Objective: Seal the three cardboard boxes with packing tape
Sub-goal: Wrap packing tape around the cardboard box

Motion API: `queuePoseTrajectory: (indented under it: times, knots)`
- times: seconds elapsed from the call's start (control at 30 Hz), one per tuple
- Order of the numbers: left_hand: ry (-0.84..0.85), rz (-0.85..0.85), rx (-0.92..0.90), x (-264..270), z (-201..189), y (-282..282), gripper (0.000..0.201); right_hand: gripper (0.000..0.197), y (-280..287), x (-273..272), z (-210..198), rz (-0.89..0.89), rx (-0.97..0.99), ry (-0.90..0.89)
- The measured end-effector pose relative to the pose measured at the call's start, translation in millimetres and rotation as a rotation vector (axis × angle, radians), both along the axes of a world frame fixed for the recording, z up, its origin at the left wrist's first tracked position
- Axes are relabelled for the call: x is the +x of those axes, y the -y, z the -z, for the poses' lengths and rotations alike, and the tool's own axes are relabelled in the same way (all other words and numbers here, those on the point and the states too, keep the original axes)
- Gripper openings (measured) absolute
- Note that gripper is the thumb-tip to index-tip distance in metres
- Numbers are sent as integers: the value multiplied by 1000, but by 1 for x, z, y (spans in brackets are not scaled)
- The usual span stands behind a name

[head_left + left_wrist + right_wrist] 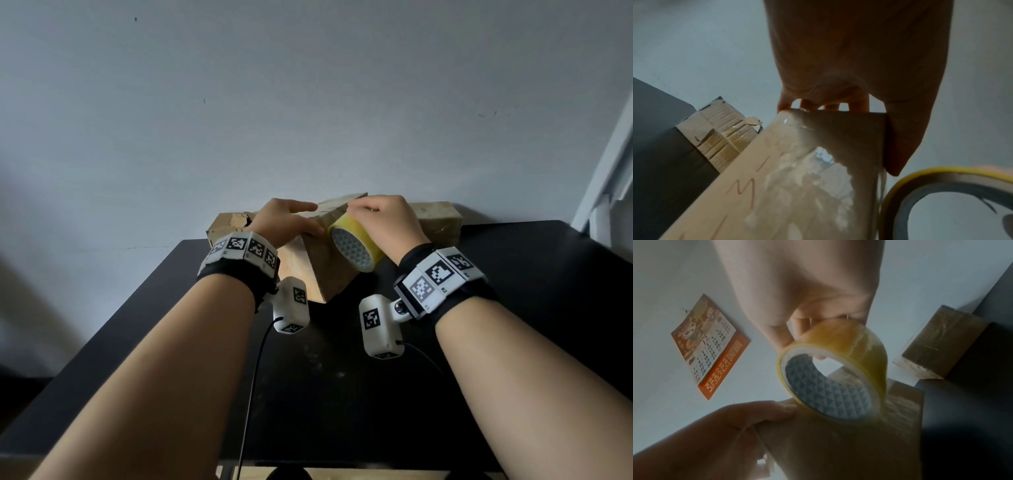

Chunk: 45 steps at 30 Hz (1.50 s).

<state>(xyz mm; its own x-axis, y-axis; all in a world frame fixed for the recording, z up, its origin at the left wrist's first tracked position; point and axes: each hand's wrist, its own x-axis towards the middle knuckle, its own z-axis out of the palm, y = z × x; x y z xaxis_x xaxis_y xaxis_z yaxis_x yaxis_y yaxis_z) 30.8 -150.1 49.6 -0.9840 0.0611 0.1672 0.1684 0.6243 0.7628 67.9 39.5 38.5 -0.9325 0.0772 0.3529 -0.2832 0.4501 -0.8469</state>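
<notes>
Behind the gripped middle box (318,263), left hand (287,222) clasping it, right hand (383,219) clutching tape roll (356,243), flank two boxes (435,219).

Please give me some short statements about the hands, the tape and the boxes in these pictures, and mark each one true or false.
1. The right hand grips a yellow roll of packing tape. True.
2. The left hand rests flat on the black table. False: it holds the tilted brown cardboard box in the middle.
3. The tape roll lies on the table, away from all boxes. False: it is held up against the middle box.
4. Another cardboard box on the right stands at the back of the table by the wall. True.
5. The cardboard box on the left has a torn top edge. True.
</notes>
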Motion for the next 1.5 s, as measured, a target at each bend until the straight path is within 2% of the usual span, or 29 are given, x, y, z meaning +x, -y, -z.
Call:
queuePoseTrajectory:
  times: [0.17, 0.33, 0.4, 0.43, 0.5, 0.53, 0.7, 0.87, 0.93, 1.0, 1.13, 1.37, 1.43, 1.5]
  knots:
    - [66, 15, 149, 2, 9, 6, 41, 25, -1, 0, 0, 0, -64, -19]
    - [34, -33, 274, 2, 21, 4, 35, 34, -2, 0, 3, -62, -62, -17]
    - [25, -34, 283, 2, 24, 2, 31, 34, -5, -1, 2, -73, -10, 0]
    - [17, -34, 284, 3, 25, 2, 28, 34, -8, -1, 4, -66, 84, 21]
    - [4, -28, 263, 6, 25, 4, 25, 34, -11, 1, 14, -45, 274, 95]
    - [5, -21, 250, 6, 25, 4, 25, 34, -13, 2, 21, -46, 290, 127]
    - [-49, -48, 181, 8, 25, 1, 21, 40, -13, 4, 34, -33, 177, 20]
    - [-68, -104, 81, 4, 22, 3, 15, 31, -16, 5, 39, -118, -22, -40]
    - [-64, -107, 68, 2, 20, 2, 16, 27, -18, 6, 42, -129, -44, -64]
    - [-50, -116, 74, 1, 20, 3, 25, 23, -19, 6, 45, -93, 19, -77]
    - [-47, -133, 66, 2, 18, 4, 38, 21, -13, 1, 52, -21, 305, -7]
    - [-97, -180, -14, -2, 22, 7, 37, 26, -21, 4, 56, -89, 150, -14]
    - [-99, -190, -42, -2, 22, 7, 39, 25, -21, 0, 58, -51, 205, -11]
    - [-98, -192, -71, -2, 22, 9, 40, 24, -17, -4, 60, 17, 351, 31]
